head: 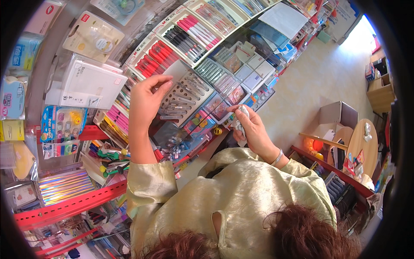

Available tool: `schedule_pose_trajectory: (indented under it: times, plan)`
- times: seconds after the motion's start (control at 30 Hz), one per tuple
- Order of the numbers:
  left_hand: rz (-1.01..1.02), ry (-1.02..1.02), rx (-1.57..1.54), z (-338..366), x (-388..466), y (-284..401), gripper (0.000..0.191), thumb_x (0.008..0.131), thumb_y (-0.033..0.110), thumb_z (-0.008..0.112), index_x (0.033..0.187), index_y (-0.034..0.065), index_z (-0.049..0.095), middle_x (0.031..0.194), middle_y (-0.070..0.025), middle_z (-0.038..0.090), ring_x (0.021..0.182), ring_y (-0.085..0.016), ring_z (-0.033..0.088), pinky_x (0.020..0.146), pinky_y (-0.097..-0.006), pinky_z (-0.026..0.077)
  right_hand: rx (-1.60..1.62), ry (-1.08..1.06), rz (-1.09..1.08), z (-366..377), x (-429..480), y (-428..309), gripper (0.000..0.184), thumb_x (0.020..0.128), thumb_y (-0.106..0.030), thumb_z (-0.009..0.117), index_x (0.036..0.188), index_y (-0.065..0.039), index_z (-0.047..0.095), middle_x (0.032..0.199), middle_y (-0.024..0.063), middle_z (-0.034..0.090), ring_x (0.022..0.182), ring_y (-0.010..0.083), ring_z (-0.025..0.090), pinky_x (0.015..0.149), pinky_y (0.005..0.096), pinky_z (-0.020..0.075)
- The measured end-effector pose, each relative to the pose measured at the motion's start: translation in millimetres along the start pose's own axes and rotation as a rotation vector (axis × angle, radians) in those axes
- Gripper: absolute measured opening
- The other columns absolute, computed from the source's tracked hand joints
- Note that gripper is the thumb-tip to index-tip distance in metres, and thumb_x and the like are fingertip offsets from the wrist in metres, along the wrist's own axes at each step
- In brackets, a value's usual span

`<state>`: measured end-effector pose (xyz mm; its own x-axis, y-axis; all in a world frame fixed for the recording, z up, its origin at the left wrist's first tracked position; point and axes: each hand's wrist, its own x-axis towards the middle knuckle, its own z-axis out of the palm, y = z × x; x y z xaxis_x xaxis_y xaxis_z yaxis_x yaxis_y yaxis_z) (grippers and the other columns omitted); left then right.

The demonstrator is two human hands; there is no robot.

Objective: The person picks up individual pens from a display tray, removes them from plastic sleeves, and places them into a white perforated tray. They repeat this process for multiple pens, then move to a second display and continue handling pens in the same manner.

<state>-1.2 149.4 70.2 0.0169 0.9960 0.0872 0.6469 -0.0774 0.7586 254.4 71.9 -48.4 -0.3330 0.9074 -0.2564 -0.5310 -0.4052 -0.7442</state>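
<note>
My right hand [255, 132] is closed around a crumpled white cloth or tissue [242, 121], in front of the shelf edge. A bracelet circles that wrist. My left hand [145, 100] is raised over the shelf, thumb and fingers bent close together. Its fingertips overlap the pale upright panel [181, 68] of a pen display box; whether they pinch the panel cannot be told. Clear-barrelled pens [184, 99] lie slanted in the round holes of that box, some holes showing bare.
Red pens [157, 56], black pens [181, 40] and pink-capped pens [199, 30] fill trays behind. Packaged stationery hangs left above a red shelf rail [74, 200]. Clear plastic boxes [249, 69] stand right of the pens. A round wooden board [362, 149] stands beyond the floor [291, 94].
</note>
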Motion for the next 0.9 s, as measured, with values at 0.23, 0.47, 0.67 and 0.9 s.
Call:
schedule_pose_trajectory:
  times: [0.23,0.47,0.67,0.9]
  plan:
    - [0.073,-0.239,0.107,-4,22,9,0.022,0.083,0.001,0.072,0.104,-0.0013,0.074,0.089,-0.0097,0.075,0.080,-0.012,0.067,0.073,-0.0272,0.051,0.004,0.020,-0.002,1,-4,0,0.028,0.109,-0.027,0.047,0.120,-0.003,0.058,0.060,-0.0024,0.045,0.047,0.0060,0.039,0.047,0.0241,0.0373]
    - [0.047,-0.275,0.206,-13,27,12,0.017,0.084,0.002,0.073,0.101,-0.0005,0.074,0.089,-0.0044,0.073,0.079,-0.009,0.065,0.072,-0.0253,0.050,0.014,0.023,-0.001,1,-4,-2,0.027,0.108,-0.026,0.047,0.118,-0.004,0.059,0.062,-0.0020,0.048,0.048,0.0060,0.041,0.048,0.0233,0.0390]
    - [0.059,-0.122,0.120,-47,20,26,0.010,0.087,0.002,0.071,0.097,-0.0004,0.070,0.078,-0.0011,0.067,0.074,-0.007,0.062,0.066,-0.0233,0.047,0.019,-0.038,-0.012,3,-4,0,0.028,0.108,-0.029,0.048,0.118,-0.006,0.061,0.067,-0.0005,0.054,0.052,0.0058,0.046,0.051,0.0229,0.0424]
    - [0.112,-0.021,-0.193,-71,-9,47,0.010,0.095,0.001,0.065,0.104,-0.0010,0.064,0.093,-0.0038,0.069,0.083,-0.008,0.066,0.072,-0.0209,0.050,0.103,0.018,-0.184,20,1,-11,0.035,0.106,-0.029,0.049,0.129,-0.004,0.055,0.082,0.0040,0.058,0.067,0.0110,0.053,0.061,0.0264,0.0460]
